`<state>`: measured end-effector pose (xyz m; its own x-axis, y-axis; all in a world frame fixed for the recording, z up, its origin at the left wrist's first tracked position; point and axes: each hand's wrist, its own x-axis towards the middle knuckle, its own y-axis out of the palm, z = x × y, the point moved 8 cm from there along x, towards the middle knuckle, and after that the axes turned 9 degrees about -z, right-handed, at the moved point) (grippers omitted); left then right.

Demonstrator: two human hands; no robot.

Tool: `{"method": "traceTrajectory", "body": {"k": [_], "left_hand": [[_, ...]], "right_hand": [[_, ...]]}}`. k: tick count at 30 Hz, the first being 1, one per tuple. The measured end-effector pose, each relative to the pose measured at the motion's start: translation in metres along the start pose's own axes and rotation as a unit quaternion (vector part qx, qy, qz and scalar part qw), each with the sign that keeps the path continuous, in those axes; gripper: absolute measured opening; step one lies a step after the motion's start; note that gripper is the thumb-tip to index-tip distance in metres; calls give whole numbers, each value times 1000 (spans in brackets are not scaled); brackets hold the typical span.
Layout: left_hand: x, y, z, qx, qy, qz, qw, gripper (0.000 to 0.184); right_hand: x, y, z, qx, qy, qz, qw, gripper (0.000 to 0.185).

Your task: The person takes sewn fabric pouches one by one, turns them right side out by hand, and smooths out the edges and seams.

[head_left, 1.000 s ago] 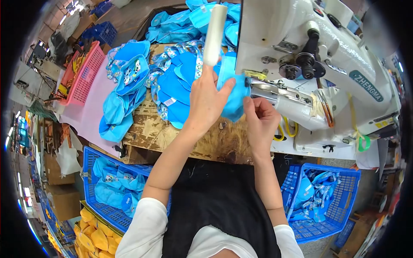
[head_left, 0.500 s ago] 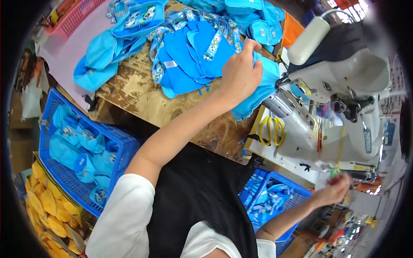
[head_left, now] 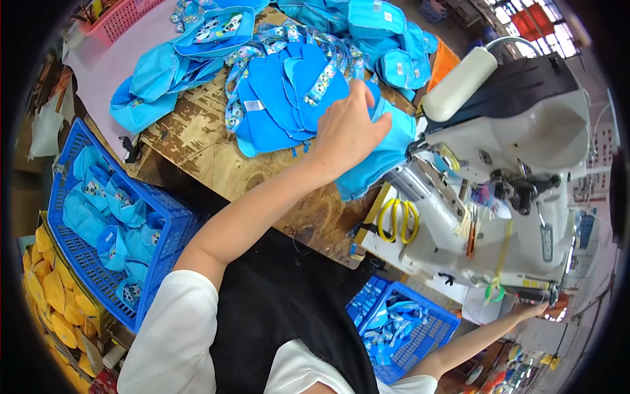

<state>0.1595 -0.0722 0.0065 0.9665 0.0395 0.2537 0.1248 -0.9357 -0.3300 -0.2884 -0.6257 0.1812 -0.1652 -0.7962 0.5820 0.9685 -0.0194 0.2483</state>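
My left hand (head_left: 351, 134) lies over a light blue fabric piece (head_left: 388, 148), thumb and index finger apart, the other fingers mostly hidden; it seems to grip the cloth. The fabric's right edge meets the needle area of a white sewing machine (head_left: 538, 121). Out at the machine's far right end, my right hand (head_left: 533, 310) touches or is close beside a dark block (head_left: 531, 298); its fingers are too small to make out. Left of my left hand lies a stack of blue fabric panels (head_left: 279, 92) with panda-print straps (head_left: 321, 85).
Yellow-handled scissors (head_left: 398, 221) lie on the machine bed. Sewn light blue pieces (head_left: 157, 82) are piled on the worn wooden table (head_left: 203, 148). Blue crates (head_left: 177, 240) (head_left: 436, 328) holding blue pieces stand below, beside yellow pieces (head_left: 62, 302). A pink basket (head_left: 121, 20) is at upper left.
My right hand has moved outward and down to the machine's far right end. My left hand stays over the light blue fabric. The whole view has shifted slightly.
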Motion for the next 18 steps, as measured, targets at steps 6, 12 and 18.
{"method": "traceTrajectory", "body": {"k": [6,12,18], "left_hand": [[27,-1,38,-89,28,102,990,32],[133,-62,33,31,140,-121,982,38],[166,-6,3,71,154,-121,978,33]], "right_hand": [[173,-26,-36,-270,65,220,935,49],[-60,37,187,-388,-482,-154,770,25],[-339,183,143,-210,-466,387,767,14]]}}
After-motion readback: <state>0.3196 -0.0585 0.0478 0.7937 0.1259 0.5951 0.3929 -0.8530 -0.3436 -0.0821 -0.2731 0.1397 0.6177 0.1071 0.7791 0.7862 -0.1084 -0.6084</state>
